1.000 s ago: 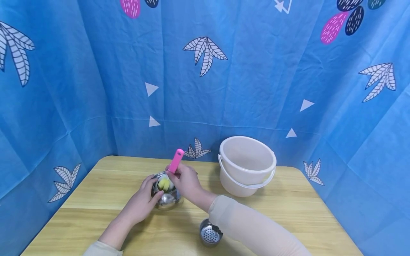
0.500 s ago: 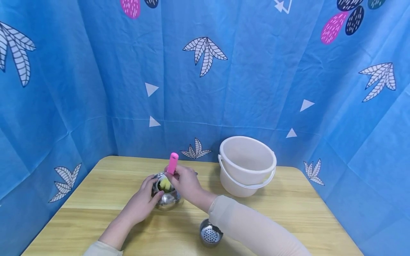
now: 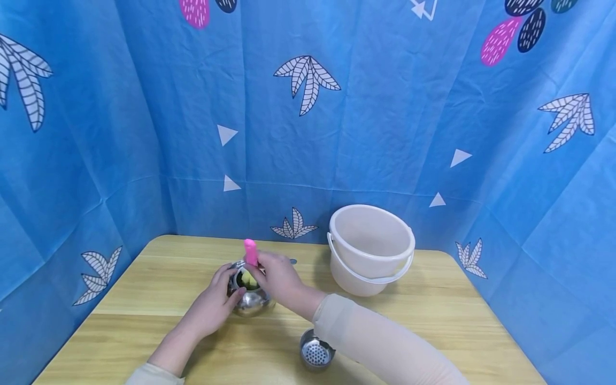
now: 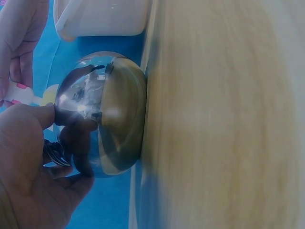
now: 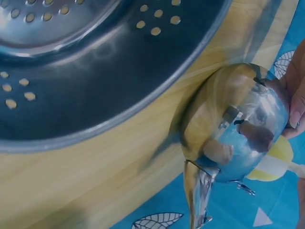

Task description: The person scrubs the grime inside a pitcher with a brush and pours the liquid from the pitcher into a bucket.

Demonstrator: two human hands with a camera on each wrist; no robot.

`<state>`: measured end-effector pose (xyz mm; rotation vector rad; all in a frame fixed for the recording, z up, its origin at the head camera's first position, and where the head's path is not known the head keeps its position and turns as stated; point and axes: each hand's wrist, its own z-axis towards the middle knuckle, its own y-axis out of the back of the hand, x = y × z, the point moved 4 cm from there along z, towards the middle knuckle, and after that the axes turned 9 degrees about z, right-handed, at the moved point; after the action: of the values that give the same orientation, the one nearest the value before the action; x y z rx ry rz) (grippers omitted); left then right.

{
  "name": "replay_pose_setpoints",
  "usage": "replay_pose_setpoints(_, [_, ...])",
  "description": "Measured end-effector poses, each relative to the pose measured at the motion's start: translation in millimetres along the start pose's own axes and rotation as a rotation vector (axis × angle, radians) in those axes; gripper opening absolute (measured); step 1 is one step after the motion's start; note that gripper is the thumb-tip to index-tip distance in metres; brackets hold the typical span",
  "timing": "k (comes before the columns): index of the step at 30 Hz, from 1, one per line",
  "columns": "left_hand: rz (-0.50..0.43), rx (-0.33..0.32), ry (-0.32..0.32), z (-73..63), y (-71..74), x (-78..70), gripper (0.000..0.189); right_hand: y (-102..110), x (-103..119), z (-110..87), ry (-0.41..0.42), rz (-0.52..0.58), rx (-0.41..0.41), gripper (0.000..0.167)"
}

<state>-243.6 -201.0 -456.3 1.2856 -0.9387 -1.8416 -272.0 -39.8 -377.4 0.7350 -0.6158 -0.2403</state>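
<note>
A shiny round metal teapot point(image 3: 253, 302) stands on the table, its spout point(image 5: 197, 195) showing in the right wrist view. My left hand point(image 3: 215, 306) grips its open top, with thumb and fingers on the rim. My right hand point(image 3: 280, 274) holds a sponge cleaning brush by its pink handle point(image 3: 251, 252), above the opening. The yellow sponge head point(image 5: 281, 157) sits at the mouth of the pot; how deep it reaches is hidden. Dark bits show inside the pot in the head view. Below my right forearm lies a perforated metal strainer point(image 3: 317, 353).
A white plastic bucket point(image 3: 358, 275) with its handle down stands at the back right of the wooden table point(image 3: 433, 321). Blue patterned cloth point(image 3: 308, 149) hangs round the back and sides.
The brush's pink handle has swung left and down, from leaning right to leaning slightly left. My right hand turns with it. My left hand and the teapot stay put.
</note>
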Motion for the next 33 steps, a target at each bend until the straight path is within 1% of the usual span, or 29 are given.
replay_pose_setpoints(4, [-0.003, -0.005, -0.008, -0.2, 0.4, -0.2, 0.072, -0.1, 1.3, 0.7, 0.024, -0.033, 0.013, 0.01])
replay_pose_setpoints(10, [-0.006, -0.019, -0.021, -0.5, 1.2, -0.5, 0.069, 0.4, 1.5, 2.0, 0.022, -0.018, 0.029, 0.01])
replay_pose_setpoints(18, [0.001, -0.027, -0.035, -1.4, -2.0, 0.9, 0.066, 0.5, 4.1, 4.1, 0.029, -0.026, 0.064, 0.011])
replay_pose_setpoints(29, [0.0, -0.039, -0.048, -0.9, -3.3, 1.6, 0.064, 1.1, 3.9, 5.4, 0.014, -0.024, 0.09, 0.011])
replay_pose_setpoints(33, [-0.004, -0.036, -0.042, 0.1, -4.2, 1.2, 0.063, 2.4, 2.7, 6.4, -0.028, 0.016, 0.098, 0.011])
